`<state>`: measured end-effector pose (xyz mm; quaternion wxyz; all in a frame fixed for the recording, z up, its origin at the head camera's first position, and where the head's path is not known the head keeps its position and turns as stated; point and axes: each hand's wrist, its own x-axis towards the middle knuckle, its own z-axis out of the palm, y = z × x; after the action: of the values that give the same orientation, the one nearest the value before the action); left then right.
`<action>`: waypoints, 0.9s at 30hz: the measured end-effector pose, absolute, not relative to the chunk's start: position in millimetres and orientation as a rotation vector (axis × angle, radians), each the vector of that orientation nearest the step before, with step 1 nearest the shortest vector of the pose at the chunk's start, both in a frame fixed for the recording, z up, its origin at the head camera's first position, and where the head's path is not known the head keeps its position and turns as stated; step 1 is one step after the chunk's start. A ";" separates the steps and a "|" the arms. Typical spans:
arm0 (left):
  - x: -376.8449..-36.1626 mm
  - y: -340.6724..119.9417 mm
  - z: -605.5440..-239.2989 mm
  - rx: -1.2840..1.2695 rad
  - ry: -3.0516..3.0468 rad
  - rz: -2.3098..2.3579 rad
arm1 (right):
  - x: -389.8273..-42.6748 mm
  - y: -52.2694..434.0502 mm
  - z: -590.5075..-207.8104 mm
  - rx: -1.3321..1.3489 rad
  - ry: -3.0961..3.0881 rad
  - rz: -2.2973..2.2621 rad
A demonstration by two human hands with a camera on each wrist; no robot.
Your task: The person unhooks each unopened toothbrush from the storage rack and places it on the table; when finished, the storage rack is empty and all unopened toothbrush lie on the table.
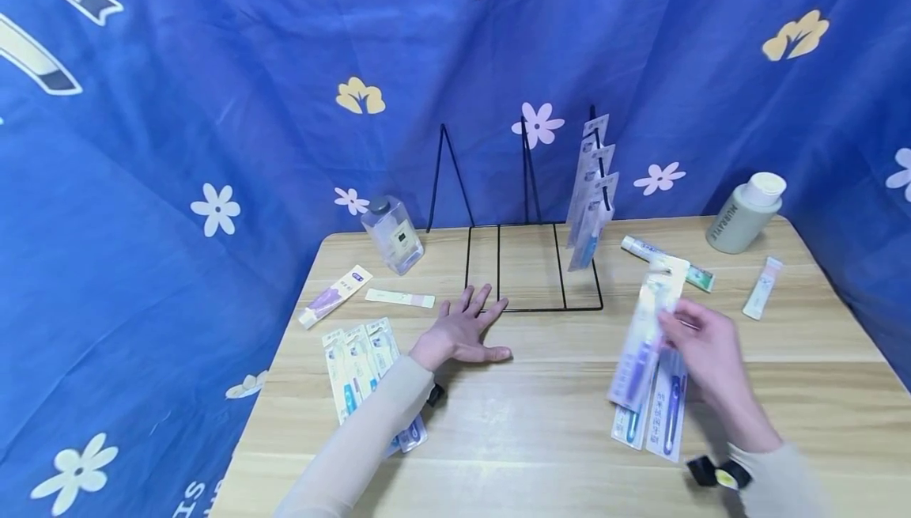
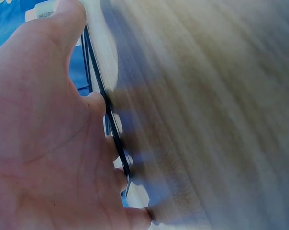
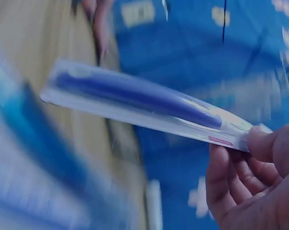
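My right hand (image 1: pixel 704 344) pinches a blister-packed toothbrush (image 1: pixel 644 336) by its edge, raised above the table. In the right wrist view, thumb and fingers grip the pack, whose toothbrush handle (image 3: pixel 139 98) is purple-blue. Below it lie more packed toothbrushes (image 1: pixel 669 411), partly covered. With fingers spread, my left hand (image 1: pixel 470 332) rests at the front left of a black wire rack (image 1: pixel 534 310); the left wrist view shows its fingertips by the rack's front wire (image 2: pixel 104 93). Several packed toothbrushes (image 1: pixel 592 194) hang from the rack's right arm. The left and middle arms hold none.
Several packed toothbrushes (image 1: pixel 363 360) lie at the left, partly behind my left forearm. Toothpaste tubes (image 1: pixel 334 296) and a clear bottle (image 1: pixel 394 237) are at the back left. At the back right are a green-capped tube (image 1: pixel 669 263), a small tube (image 1: pixel 763 289) and a grey-green bottle (image 1: pixel 746 213).
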<state>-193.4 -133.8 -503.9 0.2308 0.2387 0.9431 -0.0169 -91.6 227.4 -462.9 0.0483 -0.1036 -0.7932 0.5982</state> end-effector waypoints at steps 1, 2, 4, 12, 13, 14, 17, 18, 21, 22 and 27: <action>-193.7 -134.0 -503.9 0.655 2.595 -0.048 | -86.0 241.8 -469.3 -0.362 -2.403 1.845; -194.1 -134.2 -503.8 0.652 2.598 -0.051 | -81.5 255.3 -475.7 -0.414 -2.383 1.873; -194.9 -134.7 -503.7 0.645 2.604 -0.056 | -74.4 277.8 -488.4 -0.511 -2.378 1.870; -193.9 -132.4 -504.4 0.651 2.590 -0.057 | -61.3 318.3 -527.9 -0.711 -2.753 1.630; -193.5 -132.2 -504.6 0.651 2.591 -0.055 | -61.4 319.3 -530.5 -0.717 -2.786 1.619; -193.3 -132.1 -504.8 0.651 2.593 -0.053 | -61.8 320.1 -532.5 -0.720 -2.808 1.605; -193.0 -132.1 -505.6 0.647 2.601 -0.048 | -62.9 320.1 -535.2 -0.707 -2.832 1.580; -193.0 -132.3 -505.8 0.646 2.602 -0.046 | -63.3 320.2 -534.6 -0.703 -2.846 1.555; -193.2 -132.8 -505.9 0.645 2.604 -0.045 | -65.0 323.2 -530.1 -0.663 -2.931 1.445; -193.3 -132.8 -505.7 0.645 2.603 -0.046 | -66.0 324.4 -528.1 -0.647 -2.970 1.399; -192.4 -131.9 -504.6 0.649 2.599 -0.050 | -74.3 330.1 -513.0 -0.475 -3.100 1.096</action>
<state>-192.4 -131.9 -504.6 0.2290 0.2358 0.9443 -0.0182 -74.3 330.1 -513.0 -0.0900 -0.1424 -0.9293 0.3286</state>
